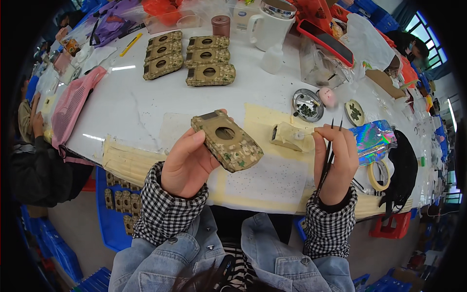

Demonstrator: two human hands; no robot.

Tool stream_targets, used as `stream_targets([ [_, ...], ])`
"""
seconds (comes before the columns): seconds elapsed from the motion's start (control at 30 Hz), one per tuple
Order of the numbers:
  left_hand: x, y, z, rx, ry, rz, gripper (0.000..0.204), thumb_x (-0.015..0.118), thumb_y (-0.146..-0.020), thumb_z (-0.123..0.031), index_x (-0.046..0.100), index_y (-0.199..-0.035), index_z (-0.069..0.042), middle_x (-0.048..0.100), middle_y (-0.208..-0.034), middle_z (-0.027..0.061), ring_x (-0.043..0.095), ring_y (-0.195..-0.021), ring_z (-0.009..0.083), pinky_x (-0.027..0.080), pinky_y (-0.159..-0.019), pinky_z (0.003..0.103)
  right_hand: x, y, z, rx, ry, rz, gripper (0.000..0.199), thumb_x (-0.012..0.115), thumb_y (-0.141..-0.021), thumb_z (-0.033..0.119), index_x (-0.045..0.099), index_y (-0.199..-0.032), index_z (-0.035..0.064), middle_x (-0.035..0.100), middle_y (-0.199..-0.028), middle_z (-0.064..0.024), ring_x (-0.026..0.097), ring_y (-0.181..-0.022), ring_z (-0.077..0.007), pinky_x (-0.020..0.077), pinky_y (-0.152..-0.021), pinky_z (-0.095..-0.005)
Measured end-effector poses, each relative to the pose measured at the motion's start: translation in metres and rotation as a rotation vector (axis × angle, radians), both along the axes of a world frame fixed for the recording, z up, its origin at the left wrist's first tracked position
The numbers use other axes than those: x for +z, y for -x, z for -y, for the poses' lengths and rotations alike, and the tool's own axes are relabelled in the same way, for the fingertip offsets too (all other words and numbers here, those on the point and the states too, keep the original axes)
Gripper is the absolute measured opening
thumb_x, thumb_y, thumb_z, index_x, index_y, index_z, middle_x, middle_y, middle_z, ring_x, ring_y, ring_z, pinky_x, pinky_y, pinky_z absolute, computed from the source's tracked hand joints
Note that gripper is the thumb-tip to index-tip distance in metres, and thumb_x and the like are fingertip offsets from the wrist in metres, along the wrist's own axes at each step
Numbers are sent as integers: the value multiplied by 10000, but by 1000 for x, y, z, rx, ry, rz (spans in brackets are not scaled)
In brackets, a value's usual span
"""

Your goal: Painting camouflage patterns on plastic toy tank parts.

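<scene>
My left hand (187, 158) holds a camouflage-patterned flat part (227, 141) with a round hole in its top, lifted above the white table (131, 104). My right hand (338, 158) grips black tweezers (331, 146) with their tips pointing up, and its fingers touch a small beige part (288, 137) resting on a beige mat. Both forearms wear checked cuffs over denim sleeves.
Six more camouflage parts (189, 59) lie in two rows at the back. A round metal dish of small dark pieces (307, 105), a white jug (269, 24), a tape roll (379, 174), a shiny iridescent bag (373, 141) and a pink mesh bag (73, 104) surround the work area. A blue crate (116, 204) holds further parts below the table. Another person sits at left.
</scene>
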State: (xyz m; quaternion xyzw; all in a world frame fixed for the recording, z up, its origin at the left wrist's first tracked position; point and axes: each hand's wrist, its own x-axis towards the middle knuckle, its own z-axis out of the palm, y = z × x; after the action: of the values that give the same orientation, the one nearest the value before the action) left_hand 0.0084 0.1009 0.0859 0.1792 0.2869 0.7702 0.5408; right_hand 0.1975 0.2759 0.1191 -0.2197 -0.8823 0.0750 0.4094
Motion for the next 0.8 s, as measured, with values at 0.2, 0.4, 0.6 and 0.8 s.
stream_targets([
  [0.2, 2, -2, 1, 127, -84, 15, 598, 443, -946, -227, 218, -1437, 29, 223, -1515, 140, 259, -1393, 311, 338, -1102, 498, -6, 1, -2, 33, -5, 95, 289, 731, -747, 31, 626, -1013, -11, 607, -919, -177, 605, -863, -326, 485, -750, -355],
  [0.4, -7, 2, 3, 140, -137, 173, 607, 437, -961, -253, 201, -1442, 32, 369, -1410, 211, 370, -1327, 325, 364, -1082, 485, -1, -23, 9, 204, 355, -138, 685, 635, -832, 490, 529, -1219, -66, 614, -1040, -212, 605, -999, -286, 442, -905, -386],
  [0.6, -8, 3, 2, 181, -121, 225, 601, 433, -970, -283, 218, -1439, 26, 356, -1423, 208, 386, -1316, 325, 399, -1057, 489, 1, -41, 33, 422, 698, 111, 509, 738, -825, 245, 519, -1173, -56, 634, -1022, -164, 667, -972, -252, 506, -840, -313],
  [0.8, -6, 2, 1, 194, -131, 237, 579, 427, -976, -280, 234, -1433, 20, 289, -1476, 181, 373, -1322, 338, 398, -1057, 506, -14, -18, 28, 541, 792, 124, 202, 729, -794, 75, 678, -968, -13, 684, -893, -122, 644, -807, -209, 496, -726, -288],
])
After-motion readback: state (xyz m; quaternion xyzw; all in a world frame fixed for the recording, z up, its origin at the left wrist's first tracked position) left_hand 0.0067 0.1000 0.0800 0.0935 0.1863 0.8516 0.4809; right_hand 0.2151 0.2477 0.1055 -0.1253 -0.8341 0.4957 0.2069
